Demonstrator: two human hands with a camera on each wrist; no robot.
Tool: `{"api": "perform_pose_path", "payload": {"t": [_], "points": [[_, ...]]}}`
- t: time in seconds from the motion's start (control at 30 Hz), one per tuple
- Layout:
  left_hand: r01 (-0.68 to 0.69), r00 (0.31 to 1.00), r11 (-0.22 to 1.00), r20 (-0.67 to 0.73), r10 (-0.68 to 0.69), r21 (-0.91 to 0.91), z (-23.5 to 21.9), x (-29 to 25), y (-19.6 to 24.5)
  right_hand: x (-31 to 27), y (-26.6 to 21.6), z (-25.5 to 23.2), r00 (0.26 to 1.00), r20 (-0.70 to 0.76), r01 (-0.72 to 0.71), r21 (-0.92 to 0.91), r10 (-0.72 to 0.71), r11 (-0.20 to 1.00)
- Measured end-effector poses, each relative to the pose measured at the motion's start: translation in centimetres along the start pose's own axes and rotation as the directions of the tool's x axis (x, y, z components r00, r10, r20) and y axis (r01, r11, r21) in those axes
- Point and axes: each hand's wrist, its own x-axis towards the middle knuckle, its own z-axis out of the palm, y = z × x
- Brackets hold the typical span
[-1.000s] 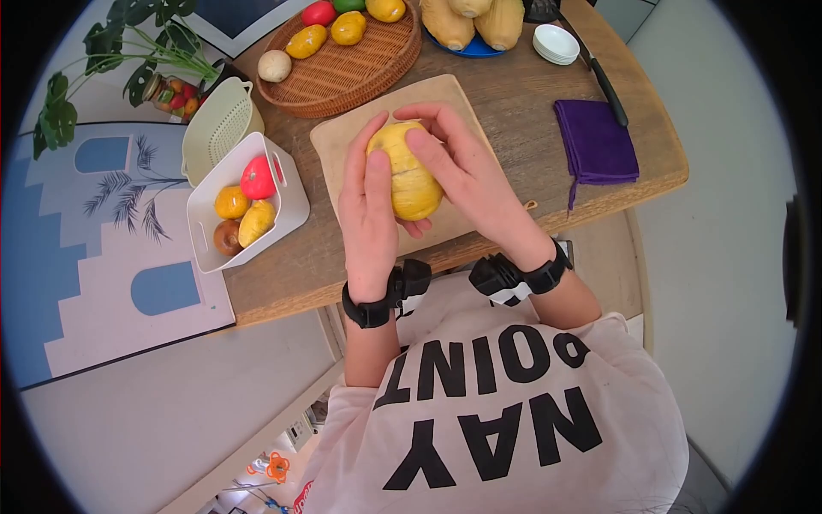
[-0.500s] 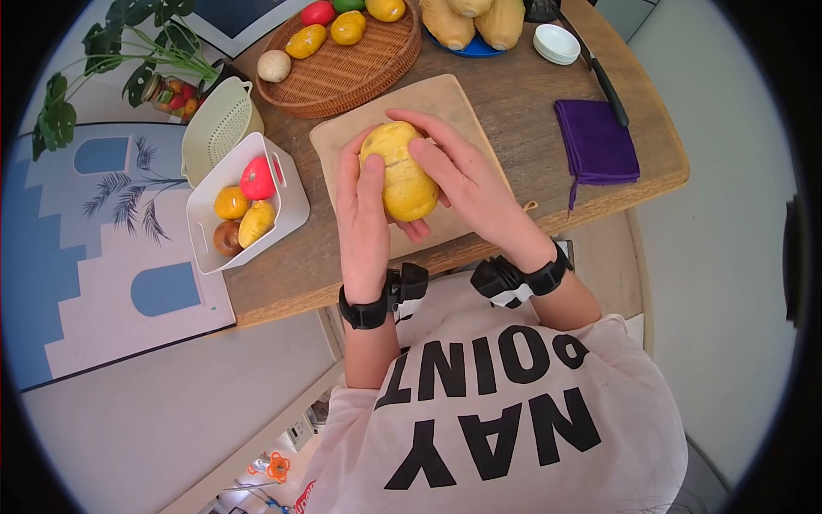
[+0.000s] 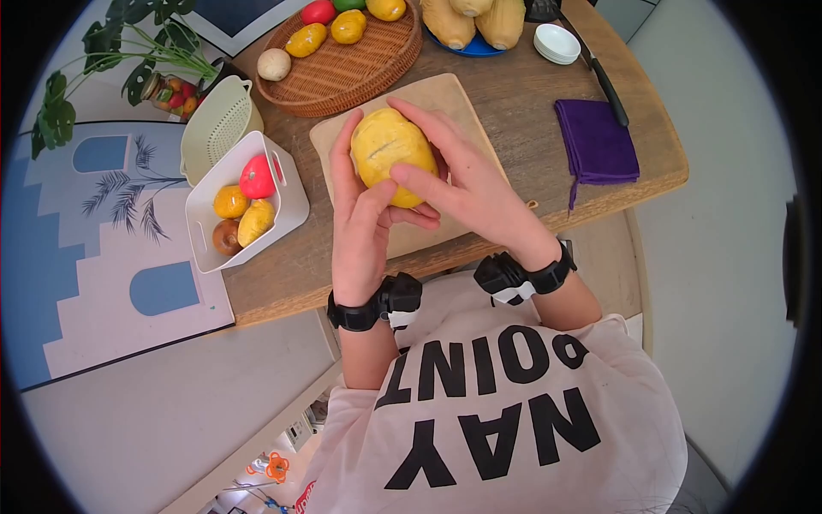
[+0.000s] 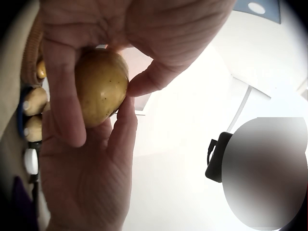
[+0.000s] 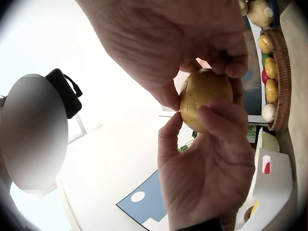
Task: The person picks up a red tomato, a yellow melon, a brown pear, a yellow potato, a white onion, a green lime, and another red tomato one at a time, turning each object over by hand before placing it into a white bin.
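A yellow rounded fruit with a short dark line on its upper face is held up above the beige cutting board. The left hand curls round its left and lower side, thumb at the near edge. From the right, the right hand grips it, its thumb tip against the left thumb. Both wrist views show the fruit between the fingers of both hands, with small dark specks on its skin. Part of the fruit is covered by the fingers.
Left of the board stand a white bin of fruit and a green colander. A wicker tray lies behind. Toward the right are white bowls, a black-handled knife and a folded purple cloth.
The fruit has been turned in the hands and moved slightly left and away from the body. Both thumbs have shifted down to its near side, and the left wrist has moved a little left.
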Motion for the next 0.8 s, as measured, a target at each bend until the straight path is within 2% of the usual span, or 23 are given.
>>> {"api": "perform_pose_path", "payload": {"t": [0.1, 0.27, 0.37, 0.5, 0.7, 0.8], "points": [[0.019, 0.999, 0.998, 0.038, -0.017, -0.061, -0.4, 0.0, -0.2, 0.4, 0.5, -0.5, 0.998, 0.013, -0.057, 0.077, 0.056, 0.995], [0.101, 0.995, 0.981, 0.013, -0.1, -0.164, -0.9, 0.2, -0.4, 0.0, -0.6, -0.6, 0.994, 0.082, -0.076, 0.025, 0.074, 0.997], [0.04, 0.997, 0.989, -0.058, -0.049, -0.14, -0.2, 0.2, -0.2, -0.1, -0.7, -0.3, 0.994, 0.098, -0.051, 0.029, 0.048, 0.998], [0.003, 1.0, 0.992, -0.009, -0.004, -0.127, -0.5, -0.1, -0.2, 0.0, 0.7, -0.3, 0.994, 0.108, -0.042, 0.192, 0.021, 0.98], [0.023, 1.0, 0.984, 0.016, -0.02, -0.176, -1.0, -0.2, 0.1, 0.0, 0.1, -0.5, 0.987, 0.15, -0.098, 0.263, 0.06, 0.96], [0.012, 0.999, 0.982, -0.042, -0.02, -0.188, -1.3, 0.0, -0.4, -0.1, -0.8, -0.1, 0.991, 0.132, -0.048, 0.148, 0.029, 0.988]]}}
